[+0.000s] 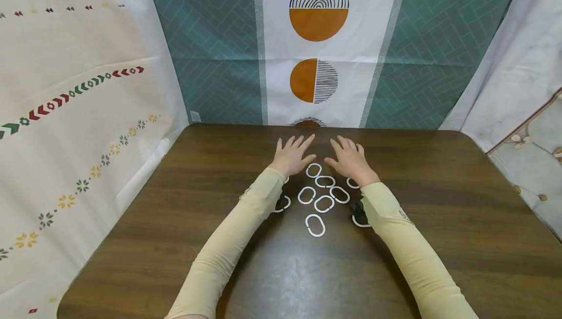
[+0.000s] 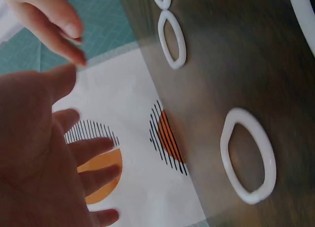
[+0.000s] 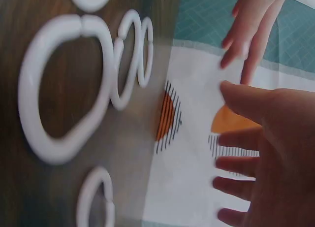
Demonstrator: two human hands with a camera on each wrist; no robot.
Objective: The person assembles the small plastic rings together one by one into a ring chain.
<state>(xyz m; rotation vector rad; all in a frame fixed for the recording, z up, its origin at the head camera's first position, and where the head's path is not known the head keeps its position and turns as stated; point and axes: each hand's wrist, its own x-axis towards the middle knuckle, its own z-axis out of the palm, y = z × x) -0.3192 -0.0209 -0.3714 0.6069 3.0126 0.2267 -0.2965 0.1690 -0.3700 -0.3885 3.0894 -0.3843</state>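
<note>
Supporting all: brown worktop [image 1: 145, 241]. Yellow sleeves [image 1: 232, 233] extend from near side. Left hand [image 1: 293, 157], right hand [image 1: 351, 162] held on far side, empty, fingers spread, probably leaving white links [image 3: 28, 89] exposed. Links lie loose mid-worktop, unhooked as far as visible, outer ones part-hidden by sleeves, likely scattered for single pickup. Nearest link [image 1: 312, 215] sits apart.

Five white rings [image 3: 30, 89] lie on the wood-grain counter [image 3: 29, 197], two only partly in view; a row of three leads toward the counter's far edge. Right hand [image 3: 278, 155]: fingers extended and spread, seen against a white-and-teal cloth [image 3: 187, 197] bearing orange and striped circles [image 3: 165, 117]. Left hand [image 3: 256, 27]: fingertips near the right thumb [image 3: 248, 98].
</note>
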